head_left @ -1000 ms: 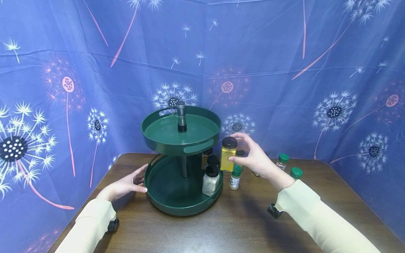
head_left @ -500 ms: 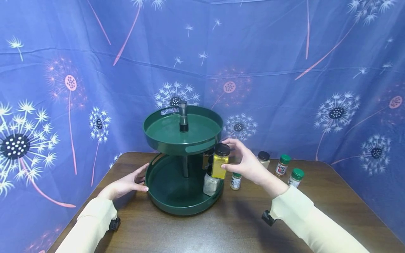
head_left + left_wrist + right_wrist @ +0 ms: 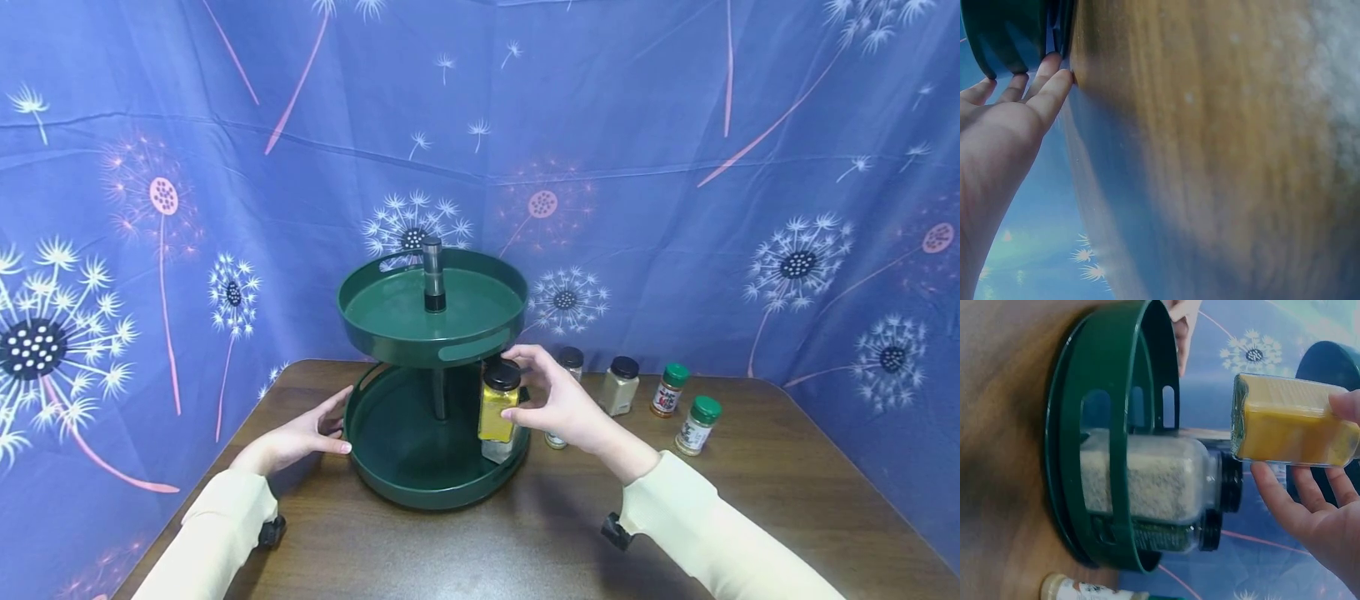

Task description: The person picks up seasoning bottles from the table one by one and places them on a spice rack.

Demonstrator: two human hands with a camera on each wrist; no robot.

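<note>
My right hand [image 3: 562, 404] pinches a square, black-lidded spice jar [image 3: 496, 415] of yellow powder between thumb and fingers. The jar is upright over the right side of the lower tray [image 3: 405, 467] of a green two-tier turntable. In the right wrist view its base is above the tray's rim, higher than a jar of pale, speckled seasoning [image 3: 1160, 478] inside the tray. Behind that one is a jar with dark green contents [image 3: 1166, 534]. My left hand [image 3: 303, 433] rests its fingertips on the lower tray's left side, fingers loosely extended.
The upper tray [image 3: 390, 308] overhangs the lower one around a central post [image 3: 432, 275]. On the table to the right are black-lidded jars, one with pale powder [image 3: 619, 387], and green-capped bottles [image 3: 667, 392], [image 3: 697, 426]. A patterned blue cloth [image 3: 660, 250] hangs behind.
My right hand has carried the yellow spice jar left and down, from beside the turntable to over the lower tray. My left hand has stayed at the tray's side.
</note>
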